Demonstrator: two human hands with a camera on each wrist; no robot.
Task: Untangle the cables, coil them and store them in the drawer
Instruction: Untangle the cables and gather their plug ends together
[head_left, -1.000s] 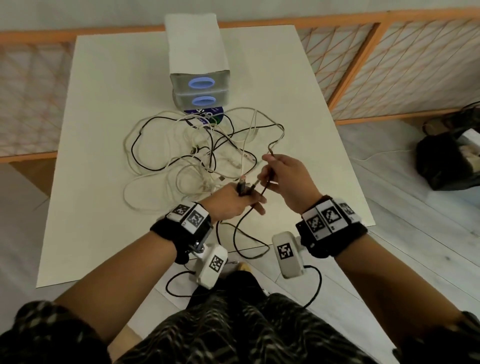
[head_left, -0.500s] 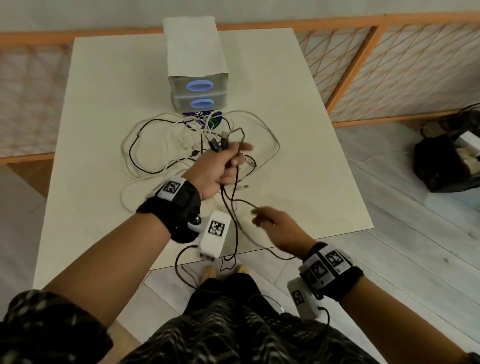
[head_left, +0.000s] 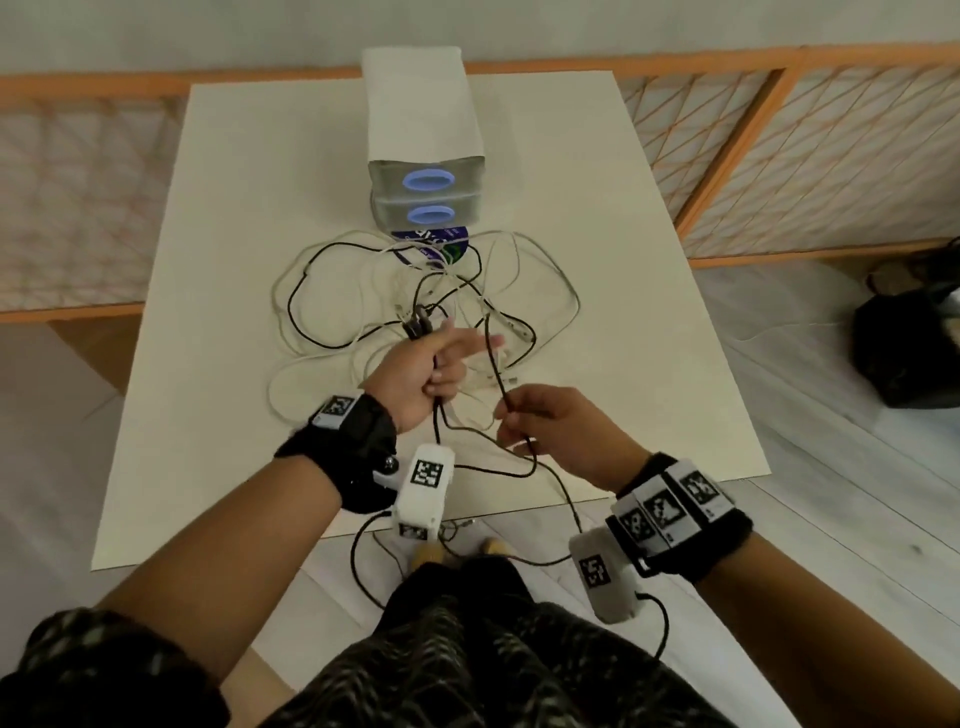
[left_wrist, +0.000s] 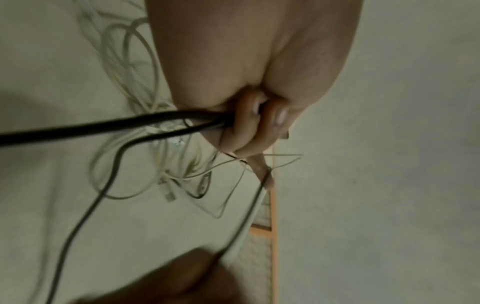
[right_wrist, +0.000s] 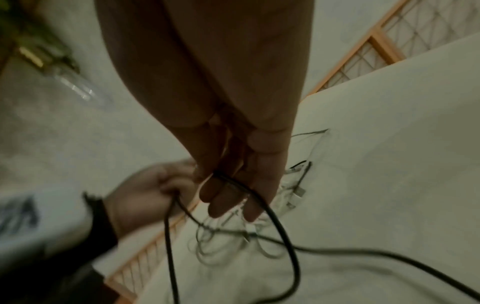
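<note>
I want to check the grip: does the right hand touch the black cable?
Touching. In the right wrist view, the right hand fingers curl round the black cable.

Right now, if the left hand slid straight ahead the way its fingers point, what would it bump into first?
Probably the white cables lying tangled on the table just past the left hand, which grips the black cable. Beyond them the tabletop looks bare. Height is unclear, so the hand might pass over them.

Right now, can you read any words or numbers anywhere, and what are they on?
No text can be read.
Round blue sticker below the drawer unit: white lettering, too blurred to read.
Wristband tags and camera tags: black-and-white square codes only, no words.
</note>
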